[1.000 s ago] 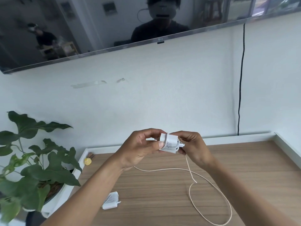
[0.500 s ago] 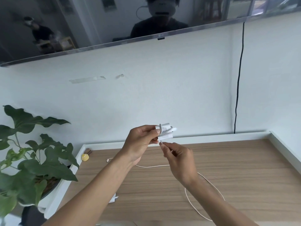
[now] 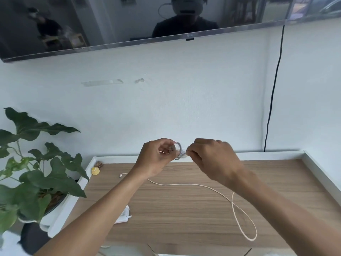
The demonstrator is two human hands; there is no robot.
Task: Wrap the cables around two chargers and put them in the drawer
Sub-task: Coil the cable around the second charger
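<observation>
Two chargers: left hand (image 3: 156,157) grips the first charger (image 3: 178,153), second charger (image 3: 123,216) lies on the table (image 3: 184,209). Right hand (image 3: 214,161) pinches one cable (image 3: 184,184).

The scene is brightly and evenly lit by soft, cool light; only faint shadows are cast on the counter (image 3: 184,209). The room is mirrored in the glossy TV (image 3: 110,24). The left hand (image 3: 156,156) and right hand (image 3: 212,157) are smeared by motion blur. Straight lines are bent near the frame's edges.
</observation>
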